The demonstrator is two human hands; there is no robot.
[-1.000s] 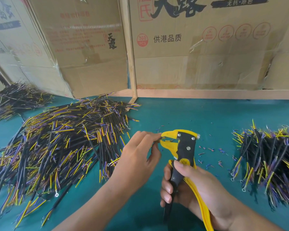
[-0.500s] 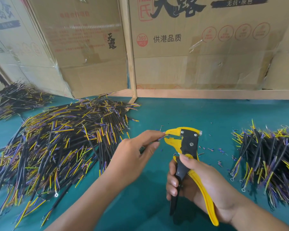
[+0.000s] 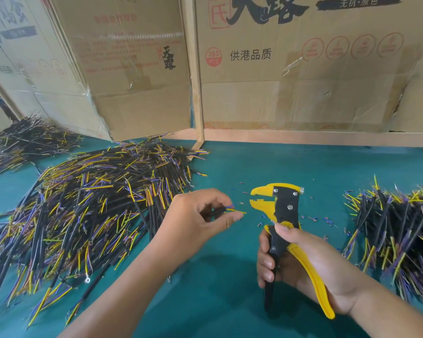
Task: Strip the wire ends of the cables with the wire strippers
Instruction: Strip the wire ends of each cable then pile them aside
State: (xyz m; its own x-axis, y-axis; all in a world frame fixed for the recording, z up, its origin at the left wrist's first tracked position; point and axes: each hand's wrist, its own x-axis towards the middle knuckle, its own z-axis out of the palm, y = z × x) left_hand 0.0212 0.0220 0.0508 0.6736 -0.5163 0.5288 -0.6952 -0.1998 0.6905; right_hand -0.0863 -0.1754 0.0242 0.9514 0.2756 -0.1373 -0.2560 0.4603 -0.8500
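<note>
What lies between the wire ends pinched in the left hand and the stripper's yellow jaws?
Head view: only bare green mat with a few insulation scraps; the wire ends stop short of the wire strippers.

Wire strippers [image 3: 282,215]: yellow and black, held upright above the table, head pointing left, jaws slightly parted, handles spread. Nothing sits between the jaws.

Cable [image 3: 226,211]: short, black-sheathed, with yellow and blue inner wires projecting rightward; the tips stop just short of the stripper jaws, not touching.

Large cable pile [image 3: 91,211]: same black cables with yellow and blue ends, heaped loosely at left on the table.

Smaller cable pile [image 3: 398,230]: at right, ends fanned toward the centre.
</note>
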